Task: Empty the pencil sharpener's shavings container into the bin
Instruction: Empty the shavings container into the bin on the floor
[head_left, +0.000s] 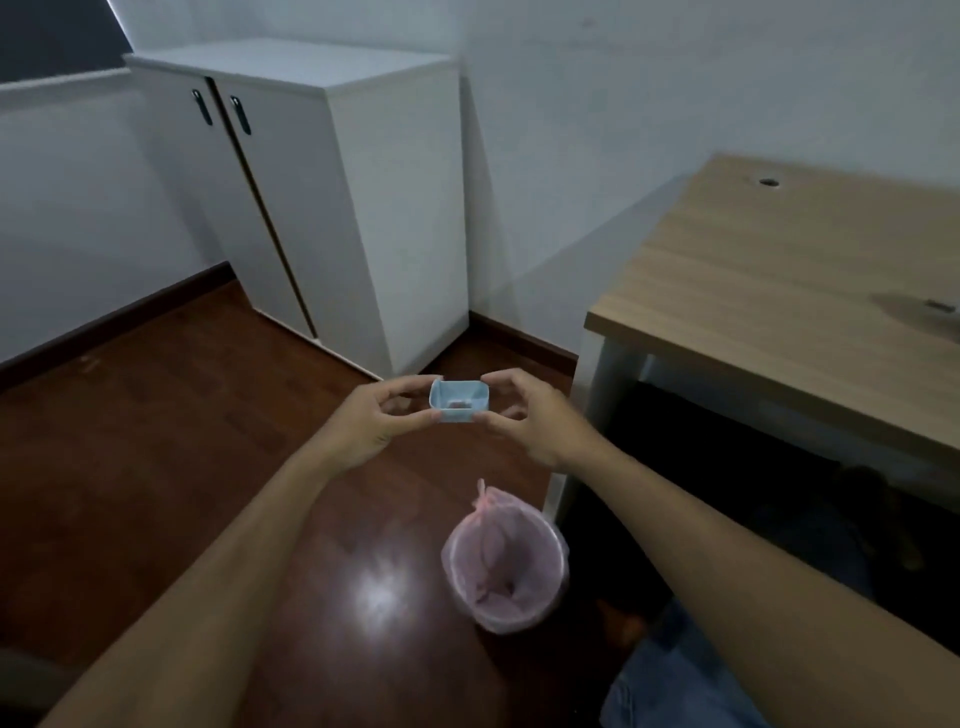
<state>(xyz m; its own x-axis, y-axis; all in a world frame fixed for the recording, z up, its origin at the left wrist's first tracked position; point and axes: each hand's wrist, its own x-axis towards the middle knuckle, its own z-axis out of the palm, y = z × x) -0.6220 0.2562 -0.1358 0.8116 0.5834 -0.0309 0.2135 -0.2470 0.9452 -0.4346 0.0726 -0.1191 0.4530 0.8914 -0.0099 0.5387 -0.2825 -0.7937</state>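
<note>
A small light-blue shavings container (460, 400) is held in the air between both hands, its open side facing me, with a few dark shavings inside. My left hand (374, 418) pinches its left end with thumb and fingers. My right hand (535, 418) pinches its right end the same way. The bin (503, 564), a small round one lined with a pink bag, stands on the floor below and slightly right of the container, nearer to me.
A wooden desk (779, 291) with white legs stands at the right, close beside the bin. A white two-door cabinet (322, 197) stands against the far wall. Dark wood floor (156, 441) spreads to the left. My knee in jeans (670, 680) shows at the bottom right.
</note>
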